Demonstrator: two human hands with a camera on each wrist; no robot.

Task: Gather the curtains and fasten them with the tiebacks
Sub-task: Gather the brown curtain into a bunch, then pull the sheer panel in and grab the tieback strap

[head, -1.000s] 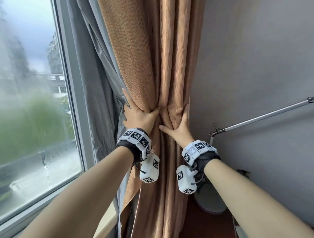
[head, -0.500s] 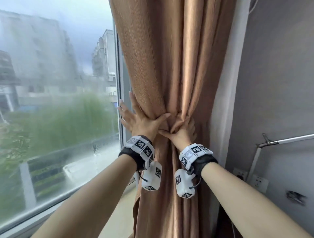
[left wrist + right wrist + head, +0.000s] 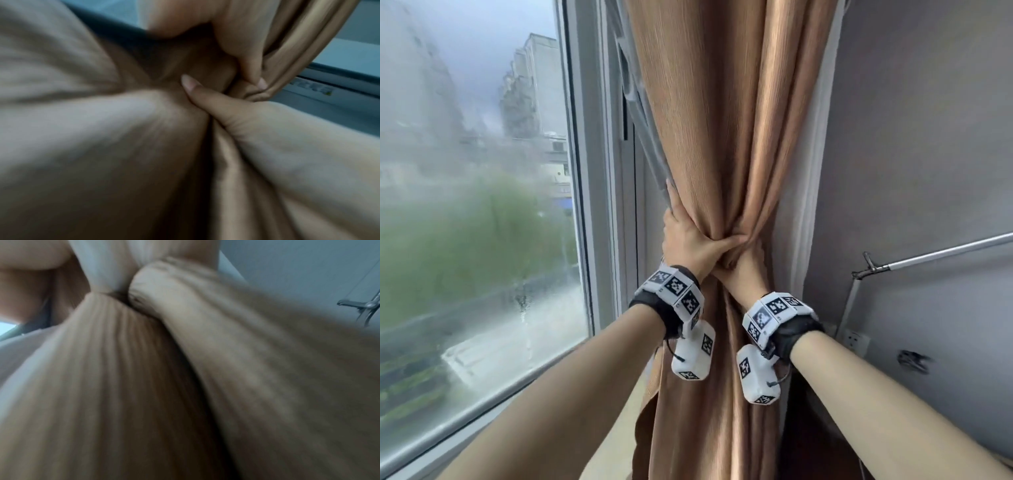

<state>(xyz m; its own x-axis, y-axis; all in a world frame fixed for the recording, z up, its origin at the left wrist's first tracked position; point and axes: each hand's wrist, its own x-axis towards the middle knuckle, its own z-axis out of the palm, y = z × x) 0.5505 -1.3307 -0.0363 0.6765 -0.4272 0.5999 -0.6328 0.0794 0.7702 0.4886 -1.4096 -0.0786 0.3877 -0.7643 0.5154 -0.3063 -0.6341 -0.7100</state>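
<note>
A tan ribbed curtain [image 3: 726, 137] hangs beside the window, bunched into a narrow waist at mid-height. My left hand [image 3: 688, 240] wraps round the bunch from the left, thumb across the front. My right hand [image 3: 743, 263] grips the same waist from the right, its fingers hidden behind the folds. In the left wrist view my left thumb [image 3: 207, 97] presses into the curtain [image 3: 123, 146] folds. The right wrist view shows my right thumb [image 3: 156, 293] against the gathered curtain [image 3: 115, 369]. A grey lining [image 3: 643, 130] shows at the curtain's left edge. No tieback is visible.
The window [image 3: 465, 205] and its frame [image 3: 592, 171] lie to the left, with a sill [image 3: 482, 407] below. A grey wall [image 3: 928, 137] stands to the right, carrying a metal rod [image 3: 935, 255] and a wall socket [image 3: 856, 341].
The curtain has been squeezed from a loose spread into a tight waist. My left fingers, splayed half a second ago, have closed round the fabric, and both hands have drawn together.
</note>
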